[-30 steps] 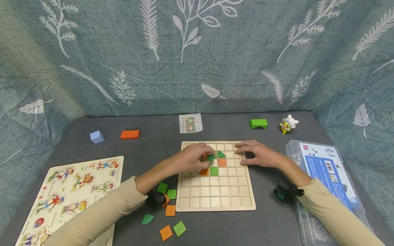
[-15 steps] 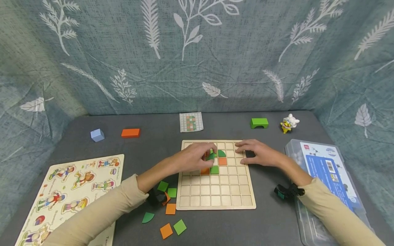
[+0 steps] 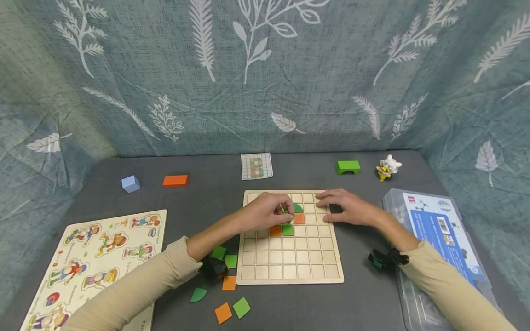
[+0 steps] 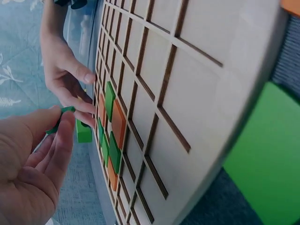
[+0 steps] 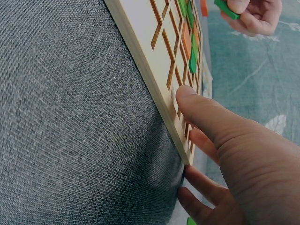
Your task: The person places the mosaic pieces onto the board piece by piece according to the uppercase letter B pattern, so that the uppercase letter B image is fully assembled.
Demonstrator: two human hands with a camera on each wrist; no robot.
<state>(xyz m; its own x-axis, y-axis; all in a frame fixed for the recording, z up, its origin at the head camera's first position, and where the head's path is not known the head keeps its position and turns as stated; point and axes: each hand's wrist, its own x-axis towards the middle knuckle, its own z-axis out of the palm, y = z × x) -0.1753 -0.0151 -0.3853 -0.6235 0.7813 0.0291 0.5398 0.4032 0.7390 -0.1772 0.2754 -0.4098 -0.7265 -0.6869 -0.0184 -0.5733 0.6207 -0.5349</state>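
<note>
Green tile (image 3: 285, 211) is pinched by the left hand (image 3: 265, 212) just above the wooden grid board (image 3: 290, 262); the board's far right edge is pressed by the flat right hand (image 3: 345, 208).

A dark grey felt-covered tabletop (image 3: 207, 197) filled the foreground. Behind and to both sides hung a creased teal fabric backdrop with white leaf and fern prints (image 3: 265, 69). Light was even and soft.

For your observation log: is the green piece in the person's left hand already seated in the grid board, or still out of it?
Out. The left hand pinches the green piece clear of the grid board.
</note>
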